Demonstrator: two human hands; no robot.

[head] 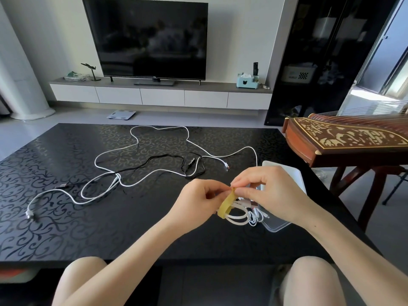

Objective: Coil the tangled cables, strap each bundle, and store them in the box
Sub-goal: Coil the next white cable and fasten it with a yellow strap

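A small coil of white cable (239,216) hangs between my two hands above the table's right side. A yellow rubber band (226,205) wraps around one end of the coil. My left hand (198,199) grips the coil at the band. My right hand (271,191) pinches the band's upper end with thumb and forefinger. A clear plastic box (287,173) lies just behind and under my hands, partly hidden. On the table's middle lie a long white cable (154,138) and a black cable (167,159), loose and crossing each other.
The black patterned table (66,173) fills the near view. A wooden zither (344,140) on a stand sits close at the right edge. Beyond the table stand a TV (145,38) and a low white cabinet (161,96).
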